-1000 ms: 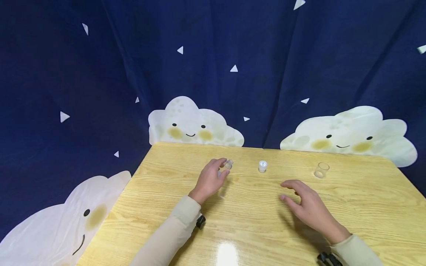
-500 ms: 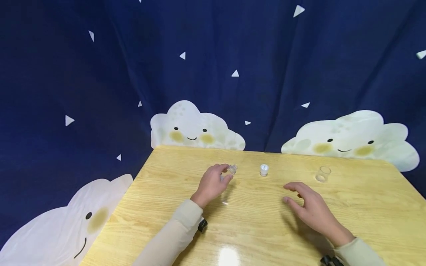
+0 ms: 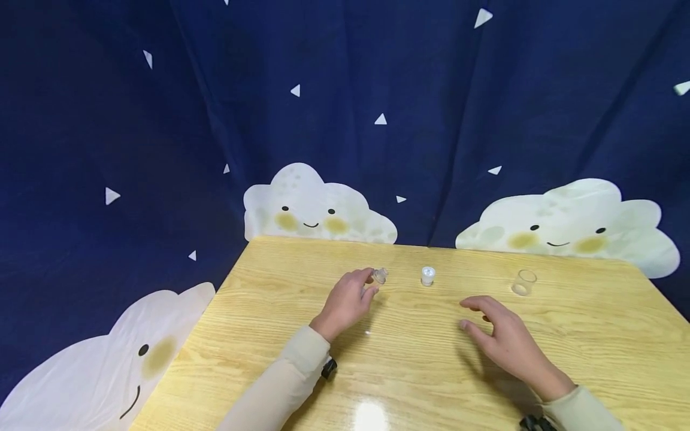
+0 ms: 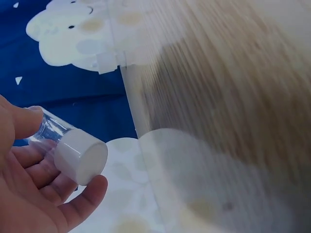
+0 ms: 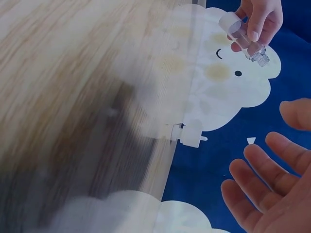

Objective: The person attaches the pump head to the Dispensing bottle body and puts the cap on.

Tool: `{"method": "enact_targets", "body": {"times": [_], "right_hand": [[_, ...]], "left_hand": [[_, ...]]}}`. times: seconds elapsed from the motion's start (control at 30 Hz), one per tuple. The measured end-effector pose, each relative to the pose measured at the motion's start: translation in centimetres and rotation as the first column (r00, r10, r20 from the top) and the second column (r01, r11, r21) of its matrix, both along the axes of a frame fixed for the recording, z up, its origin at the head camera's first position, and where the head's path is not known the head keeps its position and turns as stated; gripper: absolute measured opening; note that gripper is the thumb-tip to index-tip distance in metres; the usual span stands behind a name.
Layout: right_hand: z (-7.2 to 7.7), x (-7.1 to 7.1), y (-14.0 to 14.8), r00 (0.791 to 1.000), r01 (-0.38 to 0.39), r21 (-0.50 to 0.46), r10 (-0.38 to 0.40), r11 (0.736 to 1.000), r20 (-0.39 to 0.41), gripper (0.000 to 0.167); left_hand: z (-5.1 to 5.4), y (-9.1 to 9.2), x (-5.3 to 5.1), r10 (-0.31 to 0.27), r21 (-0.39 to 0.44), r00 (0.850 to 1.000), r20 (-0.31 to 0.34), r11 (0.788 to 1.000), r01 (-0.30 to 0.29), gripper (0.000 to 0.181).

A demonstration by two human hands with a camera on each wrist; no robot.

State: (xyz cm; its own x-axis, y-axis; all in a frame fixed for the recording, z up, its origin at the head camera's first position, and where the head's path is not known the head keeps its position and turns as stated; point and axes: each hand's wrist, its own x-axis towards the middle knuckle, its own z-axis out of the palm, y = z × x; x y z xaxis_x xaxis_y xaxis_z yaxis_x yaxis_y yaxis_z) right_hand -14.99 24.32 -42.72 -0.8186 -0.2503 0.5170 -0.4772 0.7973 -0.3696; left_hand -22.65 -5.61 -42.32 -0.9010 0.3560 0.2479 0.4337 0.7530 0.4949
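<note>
A small clear bottle with a white base is held by my left hand, fingers and thumb curled around it. It hangs tilted above the table, its threaded neck uncapped and pointing away from the palm. To the right of it a small white cap-like piece stands on the table; a short nub sticks out of it in the right wrist view. Farther right is a clear cylinder, standing upright. My right hand hovers in front of the cylinder, fingers loosely bent, holding nothing.
The wooden table reaches back to a dark blue curtain printed with clouds and triangles. Black wrist cameras sit under both sleeves. Glare shows near the table's front.
My left hand has shifted a little to the right with the bottle, closer to the white piece. The right hand hardly moves. The head view has tilted slightly.
</note>
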Motion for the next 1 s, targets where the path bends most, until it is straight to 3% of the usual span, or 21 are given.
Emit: {"method": "enact_targets", "body": {"times": [0.23,0.63,1.0], "right_hand": [[0.3,-0.1,0.1,1.000,0.002,0.000,-0.002,1.000,0.007,0.032],[0.4,-0.2,0.2,1.000,-0.005,0.008,0.005,1.000,0.019,0.032],[0.2,-0.1,0.2,0.998,-0.001,0.000,0.001,1.000,0.062,0.031]], "left_hand": [[0.3,0.2,-0.3,-0.004,0.014,0.999,-0.052,1.000,0.005,0.037],[1.0,0.6,0.4,-0.022,0.020,1.000,0.009,1.000,0.022,0.035],[0.8,1.2,1.1,-0.083,-0.073,0.996,0.022,0.994,0.084,0.032]]}}
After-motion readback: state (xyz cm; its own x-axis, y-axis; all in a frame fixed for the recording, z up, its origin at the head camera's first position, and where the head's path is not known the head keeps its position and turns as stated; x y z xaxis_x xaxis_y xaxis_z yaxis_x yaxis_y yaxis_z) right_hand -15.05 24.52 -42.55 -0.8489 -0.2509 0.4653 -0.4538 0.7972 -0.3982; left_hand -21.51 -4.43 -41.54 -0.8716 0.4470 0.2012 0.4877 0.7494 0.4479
